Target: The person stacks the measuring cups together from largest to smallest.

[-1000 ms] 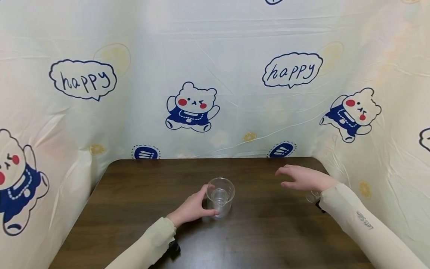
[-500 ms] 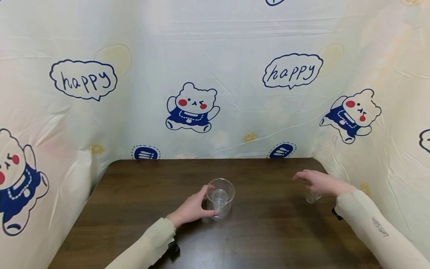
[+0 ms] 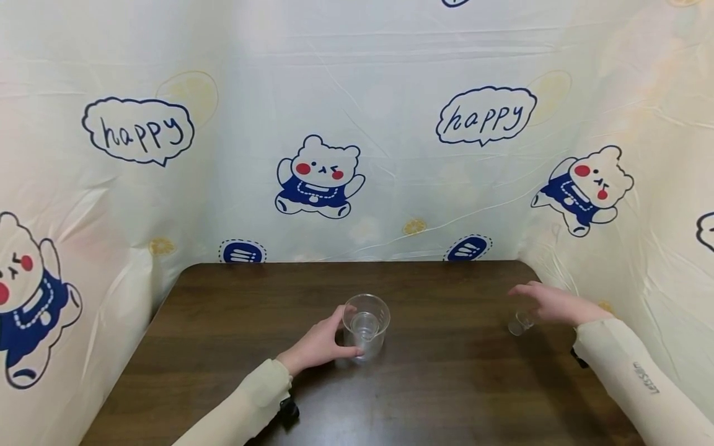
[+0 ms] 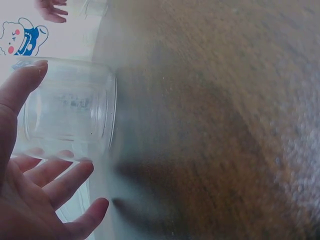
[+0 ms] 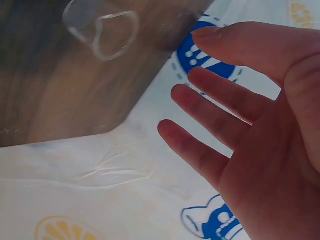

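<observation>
A clear glass beaker (image 3: 382,337) stands upright mid-table in the head view. My left hand (image 3: 318,344) holds it from the left, thumb on the near side and fingers on the far side. A smaller clear round vessel (image 3: 365,323) seems to sit inside it, also faintly outlined within the beaker (image 4: 70,110) in the left wrist view. To the right, my right hand (image 3: 558,303) hovers above a small clear glass vessel (image 3: 517,326), partly hidden by the hand. In the right wrist view, the fingers of my right hand (image 5: 255,130) are extended and hold nothing.
The dark wooden table (image 3: 234,316) has a rounded far corner on each side. A pale printed cloth (image 3: 390,198) hangs behind it and at both sides. The small vessel lies close to the table's right edge.
My right hand has moved rightward and slightly down, and its sleeve uncovers the small glass vessel. The left hand and the beaker have stayed in place.
</observation>
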A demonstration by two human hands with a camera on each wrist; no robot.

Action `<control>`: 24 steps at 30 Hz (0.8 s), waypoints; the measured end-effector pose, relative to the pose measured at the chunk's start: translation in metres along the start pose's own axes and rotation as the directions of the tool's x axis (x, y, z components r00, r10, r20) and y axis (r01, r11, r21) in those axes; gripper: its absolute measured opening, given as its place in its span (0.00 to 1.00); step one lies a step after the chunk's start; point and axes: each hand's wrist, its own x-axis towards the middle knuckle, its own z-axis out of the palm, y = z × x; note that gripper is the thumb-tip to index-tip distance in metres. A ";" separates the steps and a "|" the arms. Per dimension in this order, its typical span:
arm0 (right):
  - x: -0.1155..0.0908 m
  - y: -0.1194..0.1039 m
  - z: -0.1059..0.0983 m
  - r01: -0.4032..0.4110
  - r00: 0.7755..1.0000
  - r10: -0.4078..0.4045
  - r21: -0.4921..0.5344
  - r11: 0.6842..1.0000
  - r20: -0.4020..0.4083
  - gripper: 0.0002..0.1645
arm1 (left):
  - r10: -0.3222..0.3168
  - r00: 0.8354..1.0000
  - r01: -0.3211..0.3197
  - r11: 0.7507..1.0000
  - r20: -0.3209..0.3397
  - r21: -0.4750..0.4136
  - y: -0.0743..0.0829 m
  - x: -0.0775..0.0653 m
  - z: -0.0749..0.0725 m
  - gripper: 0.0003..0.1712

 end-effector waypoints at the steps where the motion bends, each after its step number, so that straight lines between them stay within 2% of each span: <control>1: -0.001 0.002 0.001 -0.011 1.000 0.011 -0.007 1.000 0.003 0.29 | 0.001 1.000 -0.001 1.000 0.001 0.000 0.000 0.000 0.000 0.50; 6: -0.005 0.009 0.007 -0.032 0.999 0.032 -0.052 0.998 0.014 0.28 | -0.005 1.000 0.005 1.000 0.008 -0.005 0.000 -0.001 0.001 0.50; 13: -0.006 0.015 0.020 -0.049 0.999 0.048 -0.151 0.987 -0.012 0.24 | -0.002 1.000 0.002 1.000 0.006 -0.007 0.002 0.000 -0.001 0.50; 18: -0.005 0.018 0.029 -0.024 0.999 0.019 -0.177 0.984 -0.029 0.23 | -0.002 1.000 0.002 1.000 0.002 -0.001 0.001 0.001 -0.002 0.50; 24: -0.003 0.023 0.034 -0.037 0.999 0.035 -0.181 0.983 -0.014 0.27 | -0.003 1.000 0.003 1.000 0.000 -0.011 0.001 0.002 -0.002 0.50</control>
